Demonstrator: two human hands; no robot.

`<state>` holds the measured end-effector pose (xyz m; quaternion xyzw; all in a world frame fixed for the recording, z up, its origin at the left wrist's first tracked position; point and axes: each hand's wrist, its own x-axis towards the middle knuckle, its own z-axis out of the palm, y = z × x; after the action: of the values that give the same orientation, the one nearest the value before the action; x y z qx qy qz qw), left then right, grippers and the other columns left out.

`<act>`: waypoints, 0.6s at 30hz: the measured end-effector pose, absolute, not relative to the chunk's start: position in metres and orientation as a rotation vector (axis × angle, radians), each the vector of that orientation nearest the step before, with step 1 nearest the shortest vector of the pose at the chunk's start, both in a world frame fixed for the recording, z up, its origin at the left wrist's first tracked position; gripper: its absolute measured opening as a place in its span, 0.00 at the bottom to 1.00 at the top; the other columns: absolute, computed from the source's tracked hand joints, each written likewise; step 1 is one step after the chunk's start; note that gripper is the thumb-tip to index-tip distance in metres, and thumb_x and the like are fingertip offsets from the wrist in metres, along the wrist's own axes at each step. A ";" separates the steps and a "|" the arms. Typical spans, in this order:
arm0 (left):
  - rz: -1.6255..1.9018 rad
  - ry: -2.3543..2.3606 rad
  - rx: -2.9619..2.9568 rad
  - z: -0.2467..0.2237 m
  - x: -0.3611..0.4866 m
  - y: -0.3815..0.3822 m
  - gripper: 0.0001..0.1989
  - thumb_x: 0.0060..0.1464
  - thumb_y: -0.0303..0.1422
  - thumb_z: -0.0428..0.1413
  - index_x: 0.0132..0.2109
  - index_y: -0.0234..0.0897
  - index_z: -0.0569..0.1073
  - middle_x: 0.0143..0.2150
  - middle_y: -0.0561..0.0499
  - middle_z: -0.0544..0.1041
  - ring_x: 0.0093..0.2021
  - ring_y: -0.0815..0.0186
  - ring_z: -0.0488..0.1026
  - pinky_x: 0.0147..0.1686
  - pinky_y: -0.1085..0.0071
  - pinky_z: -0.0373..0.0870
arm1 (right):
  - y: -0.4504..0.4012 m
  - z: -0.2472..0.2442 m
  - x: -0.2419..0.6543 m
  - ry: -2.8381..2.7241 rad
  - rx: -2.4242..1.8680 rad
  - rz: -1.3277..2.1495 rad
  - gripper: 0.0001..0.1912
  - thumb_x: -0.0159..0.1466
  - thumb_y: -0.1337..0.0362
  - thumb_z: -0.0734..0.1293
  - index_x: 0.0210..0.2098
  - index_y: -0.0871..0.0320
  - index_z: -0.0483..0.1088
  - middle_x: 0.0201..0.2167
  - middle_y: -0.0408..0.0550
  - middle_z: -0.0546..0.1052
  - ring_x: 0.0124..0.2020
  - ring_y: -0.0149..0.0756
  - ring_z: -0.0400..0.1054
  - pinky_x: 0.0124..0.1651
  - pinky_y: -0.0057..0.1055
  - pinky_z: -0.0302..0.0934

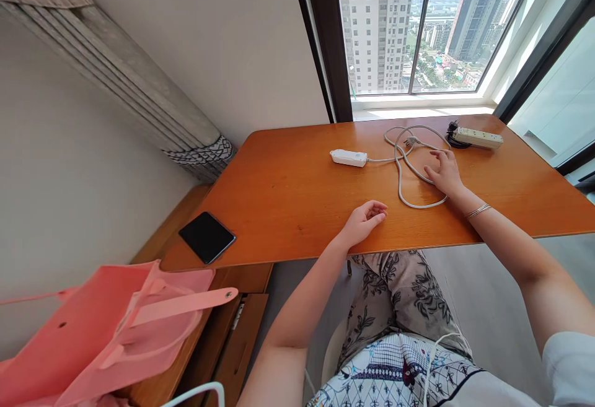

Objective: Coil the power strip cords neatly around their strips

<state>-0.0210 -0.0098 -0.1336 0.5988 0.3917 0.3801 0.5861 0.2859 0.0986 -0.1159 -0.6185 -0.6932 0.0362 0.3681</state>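
My left hand (365, 224) rests by the table's near edge, fingers loosely curled, with nothing seen in it. Over the looped white cable (422, 207) lies my right hand (445, 173), its fingers apart and its thumb close to the cord; it grips nothing that I can see. The cable runs left to a white power strip (348, 158). Its plug (411, 141) lies inside the loops, just beyond my right hand. Further right, a cream power strip (478, 138) sits beside its bundled black cord (454, 135).
On the brown table (279, 196), a black phone (207, 237) lies near the left corner. A pink bag (139, 320) hangs open at the lower left, above wooden drawers (242, 339). The window (418, 41) stands behind the table, and a grey curtain (139, 91) hangs at left.
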 end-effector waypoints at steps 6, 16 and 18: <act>0.901 0.896 1.347 -0.133 -0.021 -0.008 0.20 0.50 0.43 0.67 0.45 0.36 0.74 0.41 0.48 0.78 0.43 0.64 0.75 0.51 0.63 0.73 | 0.135 -0.090 0.297 -1.502 -1.844 0.031 0.39 0.63 0.60 0.67 0.70 0.67 0.56 0.70 0.72 0.57 0.69 0.58 0.57 0.67 0.48 0.58; 0.895 0.871 1.317 -0.133 -0.021 -0.007 0.19 0.52 0.42 0.66 0.46 0.36 0.74 0.41 0.49 0.77 0.43 0.66 0.76 0.51 0.62 0.74 | 0.114 -0.062 0.279 -1.434 -1.445 0.048 0.17 0.70 0.50 0.61 0.37 0.55 0.75 0.34 0.49 0.80 0.36 0.41 0.72 0.44 0.38 0.66; 0.902 0.869 1.318 -0.134 -0.021 -0.007 0.20 0.52 0.43 0.66 0.47 0.36 0.73 0.41 0.49 0.77 0.43 0.65 0.76 0.51 0.62 0.74 | 0.100 -0.047 0.269 -1.386 -1.273 0.085 0.20 0.69 0.45 0.63 0.36 0.55 0.75 0.28 0.45 0.78 0.31 0.38 0.70 0.40 0.37 0.66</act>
<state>-0.0210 -0.0066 -0.1338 0.5718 0.3769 0.3916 0.6145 0.2692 0.1004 -0.0472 -0.5466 -0.5950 0.0365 0.5881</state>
